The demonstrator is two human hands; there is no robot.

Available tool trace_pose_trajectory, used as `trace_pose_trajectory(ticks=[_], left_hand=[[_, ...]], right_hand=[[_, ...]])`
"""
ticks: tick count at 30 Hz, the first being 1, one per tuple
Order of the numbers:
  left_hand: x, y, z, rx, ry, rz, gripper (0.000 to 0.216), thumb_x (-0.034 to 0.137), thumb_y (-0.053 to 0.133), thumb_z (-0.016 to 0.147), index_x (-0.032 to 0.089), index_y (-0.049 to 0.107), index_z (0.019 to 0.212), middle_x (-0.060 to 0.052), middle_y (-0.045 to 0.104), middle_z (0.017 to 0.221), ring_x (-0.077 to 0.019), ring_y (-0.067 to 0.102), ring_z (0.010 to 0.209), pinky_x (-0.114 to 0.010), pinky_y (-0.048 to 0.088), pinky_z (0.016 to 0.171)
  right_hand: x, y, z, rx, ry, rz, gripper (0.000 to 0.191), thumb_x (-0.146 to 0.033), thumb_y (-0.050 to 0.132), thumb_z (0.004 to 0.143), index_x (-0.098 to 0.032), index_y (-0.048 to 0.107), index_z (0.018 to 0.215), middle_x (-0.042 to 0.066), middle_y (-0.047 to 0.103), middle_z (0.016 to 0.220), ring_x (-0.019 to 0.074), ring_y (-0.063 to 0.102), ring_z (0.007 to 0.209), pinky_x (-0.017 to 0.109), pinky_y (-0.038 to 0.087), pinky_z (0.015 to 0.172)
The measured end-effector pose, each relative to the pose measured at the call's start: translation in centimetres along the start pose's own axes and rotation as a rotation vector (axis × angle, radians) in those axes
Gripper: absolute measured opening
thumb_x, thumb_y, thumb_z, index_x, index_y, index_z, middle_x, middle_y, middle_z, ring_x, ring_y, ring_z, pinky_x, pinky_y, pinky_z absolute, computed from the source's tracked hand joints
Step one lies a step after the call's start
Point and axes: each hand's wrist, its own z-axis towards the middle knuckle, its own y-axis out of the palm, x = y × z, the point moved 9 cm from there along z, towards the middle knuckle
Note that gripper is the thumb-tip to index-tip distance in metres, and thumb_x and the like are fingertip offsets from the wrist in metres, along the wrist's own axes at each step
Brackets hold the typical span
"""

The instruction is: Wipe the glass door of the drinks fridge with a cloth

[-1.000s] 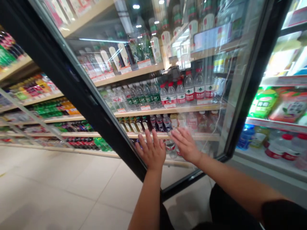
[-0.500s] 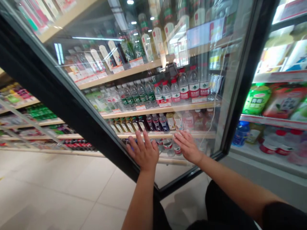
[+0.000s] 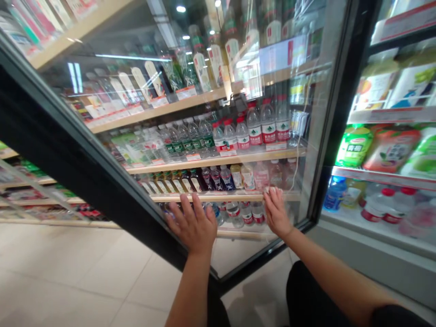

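At the smooth, black-framed glass door, left fingers spread; right fingers bunched, grip unclear.

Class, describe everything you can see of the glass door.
The glass door has a clear, reflective pane set in a black frame. It stands open beside the lit shelves, slanting in this view. Bottles show through it. The left hand is spread at its lower part, the right hand nearby; exact contact is unclear.

Glass door bars bottles beyond; free span between left hand, right hand.
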Motion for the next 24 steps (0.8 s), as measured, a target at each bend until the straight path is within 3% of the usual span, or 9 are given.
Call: trace_pose_trajectory(ticks=[2,7,14,18,21,24], left_hand=[[0.2,0.0,0.0,0.003,0.031,0.029,0.068,0.035,0.058,0.09,0.021,0.033,0.151,-0.02,0.036,0.155,-0.0381,0.013,0.15,-0.067,0.015,0.116],[0.5,-0.1,-0.1,0.017,0.048,0.047,0.07,0.035,0.056,0.092,0.021,0.027,0.154,-0.021,0.032,0.156,-0.0385,0.013,0.15,-0.068,0.015,0.116],[0.8,-0.3,0.0,0.053,0.085,0.083,0.073,0.033,0.059,0.091,0.021,0.025,0.154,-0.02,0.034,0.156,-0.037,0.014,0.15,-0.065,0.018,0.117],[0.5,-0.1,-0.1,0.046,0.059,0.05,0.07,0.034,0.058,0.091,0.022,0.028,0.153,-0.019,0.034,0.156,-0.0378,0.015,0.149,-0.066,0.017,0.117],[0.8,-0.2,-0.2,0.06,0.071,0.079,0.07,0.034,0.059,0.091,0.021,0.029,0.153,-0.019,0.035,0.155,-0.0365,0.015,0.15,-0.063,0.018,0.118],[0.9,-0.4,-0.2,0.06,0.08,0.096,0.069,0.034,0.059,0.091,0.021,0.03,0.152,-0.019,0.038,0.154,-0.0345,0.017,0.15,-0.06,0.018,0.119]], right_hand=[[1.0,-0.3,0.5,0.01,0.002,0.0,0.066,-0.009,0.042,0.093,-0.029,0.027,0.154,0.011,0.033,0.16,0.028,0.023,0.15,0.062,0.03,0.117],[5.3,-3.3,5.5,0.175,0.164,0.012,0.06,-0.016,0.037,0.098,-0.029,0.024,0.155,0.01,0.023,0.164,0.027,0.019,0.152,0.065,0.019,0.12],[8.7,-2.6,0.6,0.146,0.297,-0.041,0.058,-0.024,0.035,0.1,-0.025,0.022,0.156,0.014,0.023,0.163,0.0281,0.019,0.152,0.065,0.023,0.118],[11.7,-4.8,4.6,0.234,0.397,-0.052,0.056,-0.028,0.034,0.1,-0.021,0.027,0.155,0.013,0.023,0.163,0.0279,0.019,0.152,0.061,0.022,0.12],[12.2,-6.0,7.6,0.262,0.41,-0.042,0.055,-0.03,0.034,0.099,-0.02,0.031,0.153,0.012,0.025,0.162,0.0266,0.02,0.152,0.058,0.022,0.122],[11.2,-5.5,6.5,0.239,0.414,-0.017,0.055,-0.031,0.035,0.099,-0.019,0.034,0.152,0.013,0.026,0.162,0.0264,0.022,0.151,0.057,0.022,0.122]])
